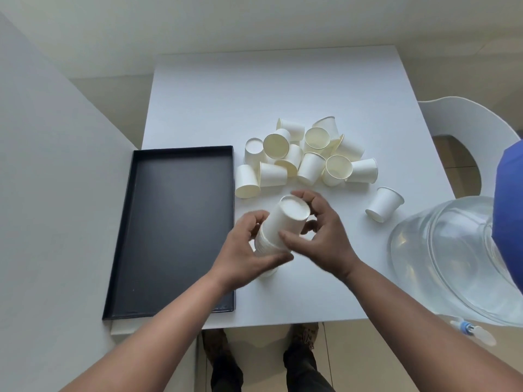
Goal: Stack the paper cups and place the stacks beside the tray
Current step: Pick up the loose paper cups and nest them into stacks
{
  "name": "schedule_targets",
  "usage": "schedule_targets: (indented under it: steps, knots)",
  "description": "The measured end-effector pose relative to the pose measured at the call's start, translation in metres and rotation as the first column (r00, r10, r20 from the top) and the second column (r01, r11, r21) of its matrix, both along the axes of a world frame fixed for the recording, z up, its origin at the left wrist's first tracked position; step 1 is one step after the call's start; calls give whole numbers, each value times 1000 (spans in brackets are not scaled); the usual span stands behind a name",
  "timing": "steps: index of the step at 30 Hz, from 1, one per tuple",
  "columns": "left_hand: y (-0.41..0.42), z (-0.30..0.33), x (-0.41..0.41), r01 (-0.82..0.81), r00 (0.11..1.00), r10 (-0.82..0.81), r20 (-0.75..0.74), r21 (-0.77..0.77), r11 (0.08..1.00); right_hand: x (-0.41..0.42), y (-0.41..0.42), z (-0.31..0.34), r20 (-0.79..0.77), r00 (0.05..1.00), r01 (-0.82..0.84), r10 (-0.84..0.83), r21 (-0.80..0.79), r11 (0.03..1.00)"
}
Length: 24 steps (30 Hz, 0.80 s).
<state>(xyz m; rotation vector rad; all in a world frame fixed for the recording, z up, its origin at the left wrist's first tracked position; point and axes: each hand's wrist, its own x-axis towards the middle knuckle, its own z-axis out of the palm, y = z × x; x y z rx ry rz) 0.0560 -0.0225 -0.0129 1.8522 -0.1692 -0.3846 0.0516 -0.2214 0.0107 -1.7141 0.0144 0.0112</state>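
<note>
**Two hands hold a stack of paper cups next to the tray**

From the head camera, the black tray (181, 227) lies flat on the left side of the white table (254, 89). Nothing is in it. Its near corner sticks out past the table edge.

Just right of the tray, a stack of cups (278, 230) stands upside down, bottoms up. The left hand (249, 250) curls round the low part of the stack. The right hand (319, 230) grips the top cup, thumb in front and fingers behind. The hands hide the bottom of the stack, so the number of cups cannot be told.

Behind the hands lies a pile of loose cups (305, 157), some tipped on their sides, some with mouths up. One single cup (385, 207) lies apart on the right.

A big clear water bottle (452, 256) with a blue cap (509, 199) is cut off at the right edge. A white chair (467, 120) shows behind it.

No writing can be read on anything.
</note>
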Motion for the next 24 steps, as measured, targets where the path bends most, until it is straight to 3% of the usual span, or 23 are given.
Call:
schedule_targets:
  steps: [4, 7, 11, 18, 21, 24]
  knots:
    - [7, -21, -27, -37, 995, 34, 93, 37, 999, -20, 11, -11, 223, 952, -126, 209, -336, 933]
    - [15, -40, -34, -33, 993, 19, 114, 118, 993, -27, 15, -24, 242, 924, -159, 295, -457, 875]
    - [23, -60, -42, -14, 999, 6, 38, 190, 982, -34, 20, -42, 226, 891, -201, 394, -582, 788]
    - [20, -65, -36, 0, 993, -29, 111, 252, 968, -31, 24, -51, 161, 908, -224, 388, -596, 771]
    - [27, -68, -34, 60, 994, -88, 68, 344, 937, -32, 18, -52, 60, 909, -304, 413, -583, 754]
    - [42, -72, -29, 216, 973, -228, -37, 494, 842, -31, 3, -55, -32, 911, -366, 411, -523, 770]
